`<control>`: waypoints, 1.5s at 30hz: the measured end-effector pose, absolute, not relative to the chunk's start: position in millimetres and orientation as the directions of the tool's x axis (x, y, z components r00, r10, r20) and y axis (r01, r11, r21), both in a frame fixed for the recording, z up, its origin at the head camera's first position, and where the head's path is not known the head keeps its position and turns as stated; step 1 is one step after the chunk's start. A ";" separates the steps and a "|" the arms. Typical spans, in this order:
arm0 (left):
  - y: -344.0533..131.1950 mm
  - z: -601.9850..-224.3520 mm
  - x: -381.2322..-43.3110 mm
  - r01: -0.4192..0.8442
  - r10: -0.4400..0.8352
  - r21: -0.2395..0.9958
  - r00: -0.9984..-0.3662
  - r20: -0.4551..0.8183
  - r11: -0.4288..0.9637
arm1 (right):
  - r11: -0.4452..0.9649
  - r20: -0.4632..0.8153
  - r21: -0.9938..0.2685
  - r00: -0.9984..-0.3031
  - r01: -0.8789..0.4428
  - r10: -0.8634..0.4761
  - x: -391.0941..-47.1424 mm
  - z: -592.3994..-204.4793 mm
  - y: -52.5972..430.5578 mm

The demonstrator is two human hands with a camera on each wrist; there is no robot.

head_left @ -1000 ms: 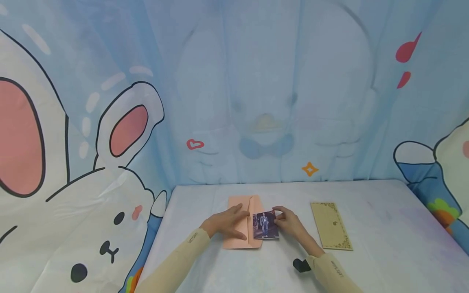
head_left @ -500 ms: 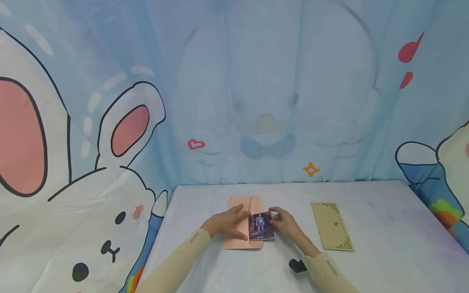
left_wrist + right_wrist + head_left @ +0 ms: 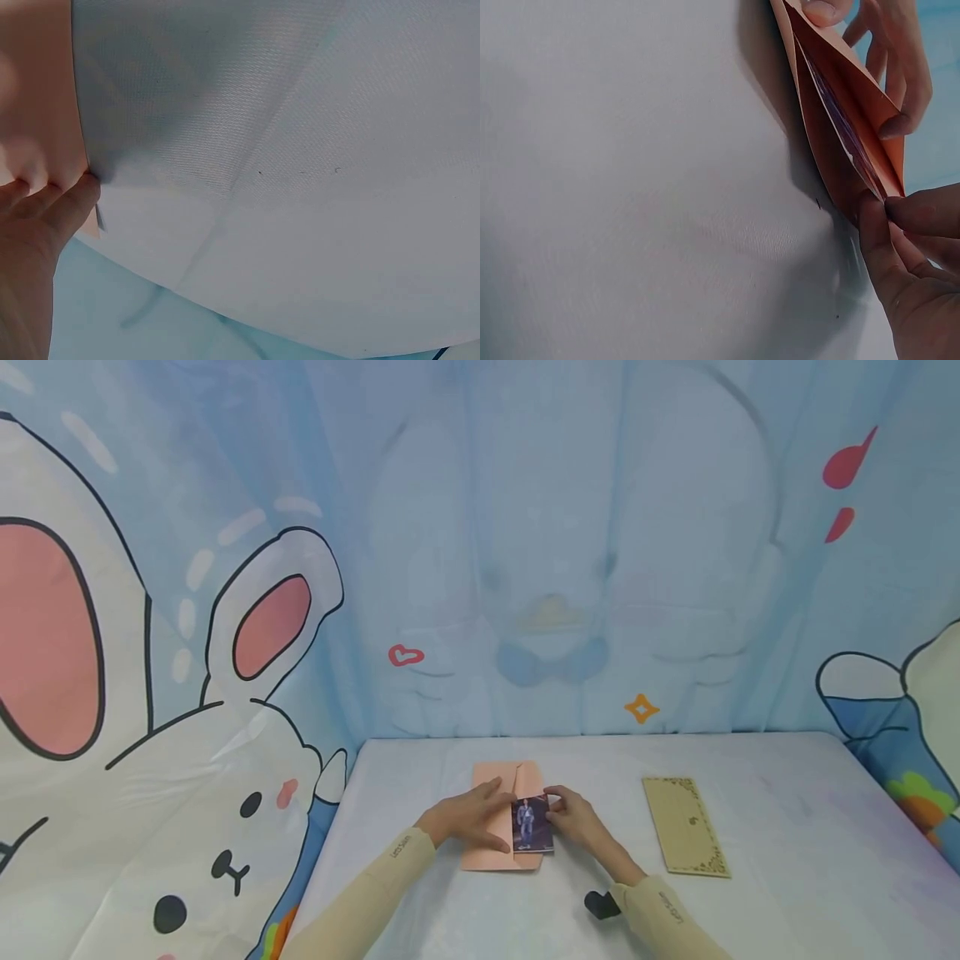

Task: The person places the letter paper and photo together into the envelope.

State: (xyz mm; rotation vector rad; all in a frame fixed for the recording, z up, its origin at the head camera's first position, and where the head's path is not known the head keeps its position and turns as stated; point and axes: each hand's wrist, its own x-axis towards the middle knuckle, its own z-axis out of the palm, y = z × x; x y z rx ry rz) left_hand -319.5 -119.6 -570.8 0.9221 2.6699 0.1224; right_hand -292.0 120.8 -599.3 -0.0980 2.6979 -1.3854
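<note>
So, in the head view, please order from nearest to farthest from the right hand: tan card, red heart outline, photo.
1. Photo: pinched by the right hand, at its left.
2. Tan card: on the table, to the right.
3. Red heart outline: on the curtain, behind and left.

Left hand [image 3: 467, 818] on a pink envelope [image 3: 501, 821], right hand [image 3: 577, 820] with a photo [image 3: 532, 827], tan card [image 3: 686, 827] off to the right.
</note>
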 end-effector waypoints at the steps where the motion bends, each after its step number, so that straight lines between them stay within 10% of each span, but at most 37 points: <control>1: -119.5 -570.5 -319.7 0.589 0.616 0.181 -0.743 -0.262 0.788 | 0.584 -0.064 -0.811 -0.992 -0.012 -0.109 -292.1 -599.2 119.9; 45: -123.8 -570.6 -318.5 0.608 0.633 0.176 -0.735 -0.242 0.774 | 0.600 -0.004 -0.795 -0.988 -0.090 -0.153 -298.6 -599.2 68.3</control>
